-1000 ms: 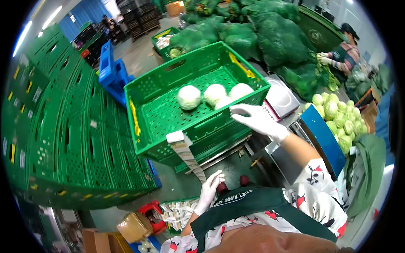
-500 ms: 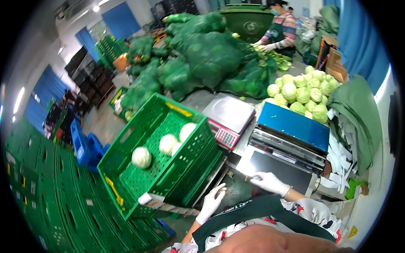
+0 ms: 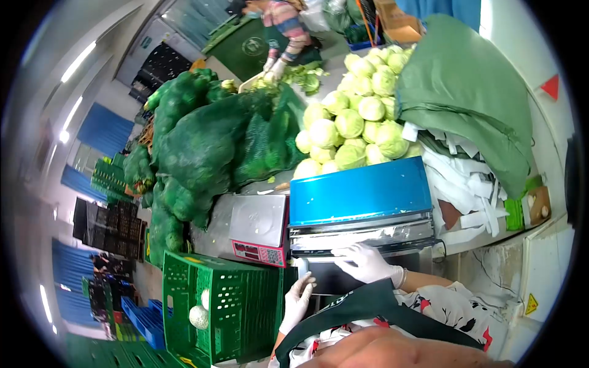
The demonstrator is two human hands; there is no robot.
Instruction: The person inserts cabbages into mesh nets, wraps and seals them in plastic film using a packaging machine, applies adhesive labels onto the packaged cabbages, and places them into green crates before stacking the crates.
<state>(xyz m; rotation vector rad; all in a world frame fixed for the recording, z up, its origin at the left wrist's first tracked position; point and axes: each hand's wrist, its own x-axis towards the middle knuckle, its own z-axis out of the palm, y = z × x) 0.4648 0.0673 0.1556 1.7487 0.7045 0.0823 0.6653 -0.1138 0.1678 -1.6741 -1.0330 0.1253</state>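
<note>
My right hand, fingers apart, is near the shiny film of the wrapping machine, twelve o'clock; contact I cannot tell. Left hand curls loosely. Film should be light, clingy: hold its edge.

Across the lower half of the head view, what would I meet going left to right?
Blue pallet → green crate → left gloved hand → right gloved hand → yellow warning sticker.
</note>
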